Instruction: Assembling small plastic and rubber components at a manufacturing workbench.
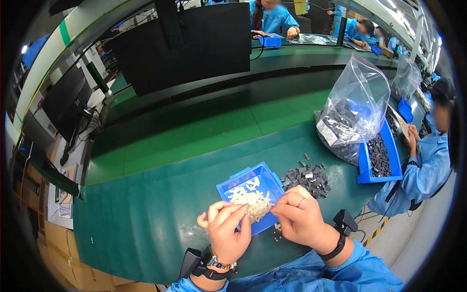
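Note:
A shallow blue tray (265, 223) stands on the green bench mat in front of me, with a heap of small cream-coloured pieces (252, 200) in it. My left hand (226, 228) is over the tray's left front side, its thumb and fingertips pinched together above the heap. At the tray's right edge, my right hand (302, 216) is also closed in a pinch. Whatever either hand holds is too small or hidden to make out. Just beyond my right hand lies a loose pile of small black parts (311, 179). A few small black and cream pieces (277, 234) lie by the tray's front edge.
At the right, a large clear bag of dark parts (340, 126) leans by a blue bin (393, 168) holding more black parts. A big black monitor (180, 48) hangs over the bench's far side. A co-worker in blue (428, 155) sits at the right; others work beyond.

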`<move>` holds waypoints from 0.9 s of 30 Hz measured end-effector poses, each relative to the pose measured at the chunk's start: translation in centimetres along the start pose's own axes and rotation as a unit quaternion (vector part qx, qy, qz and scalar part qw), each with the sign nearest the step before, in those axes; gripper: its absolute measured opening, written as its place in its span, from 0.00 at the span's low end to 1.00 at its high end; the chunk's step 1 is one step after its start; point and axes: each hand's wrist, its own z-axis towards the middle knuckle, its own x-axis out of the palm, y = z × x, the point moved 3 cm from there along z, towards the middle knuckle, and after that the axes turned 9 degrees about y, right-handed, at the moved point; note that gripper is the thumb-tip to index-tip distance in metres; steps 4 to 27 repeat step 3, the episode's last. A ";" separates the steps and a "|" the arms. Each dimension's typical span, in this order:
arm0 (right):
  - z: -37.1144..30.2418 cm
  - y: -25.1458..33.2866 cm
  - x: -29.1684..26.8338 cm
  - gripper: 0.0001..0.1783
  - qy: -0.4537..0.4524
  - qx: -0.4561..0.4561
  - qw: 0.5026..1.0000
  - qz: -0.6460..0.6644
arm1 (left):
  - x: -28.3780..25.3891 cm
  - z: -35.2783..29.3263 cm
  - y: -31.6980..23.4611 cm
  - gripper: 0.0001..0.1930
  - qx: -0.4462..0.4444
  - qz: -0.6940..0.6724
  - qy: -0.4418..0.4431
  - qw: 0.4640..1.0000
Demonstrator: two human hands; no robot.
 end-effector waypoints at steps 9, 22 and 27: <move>-0.2 0.2 -0.1 0.12 0.030 -0.046 0.997 -0.052 | 0.0 -0.1 0.0 0.05 0.004 -0.002 0.009 1.000; -0.2 0.2 -0.1 0.12 0.030 -0.046 0.997 -0.052 | 0.0 -0.1 0.0 0.05 0.004 -0.002 0.009 1.000; -0.2 0.2 -0.1 0.12 0.030 -0.046 0.997 -0.052 | 0.0 -0.1 0.0 0.05 0.004 -0.002 0.009 1.000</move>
